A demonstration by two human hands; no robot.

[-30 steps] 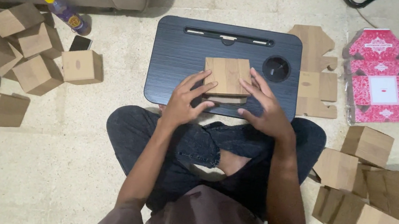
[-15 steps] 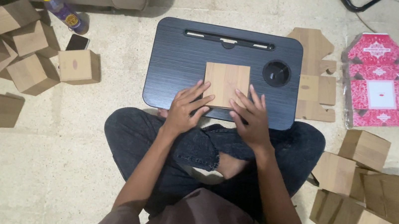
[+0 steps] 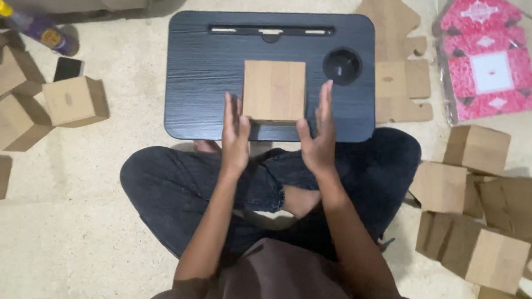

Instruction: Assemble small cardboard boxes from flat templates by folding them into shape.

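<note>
Both hands, left hand [image 3: 236,133] and right hand [image 3: 318,139], stood open and flat, flanking the near corners of the square cardboard box [image 3: 274,91] just ahead on the dark lap tray [image 3: 208,69], equally near.

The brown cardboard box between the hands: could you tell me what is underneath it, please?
The brown cardboard box sits on the dark lap tray, with the left hand and right hand flanking it. The tray surface directly beneath is covered, so anything there stays hidden.
</note>
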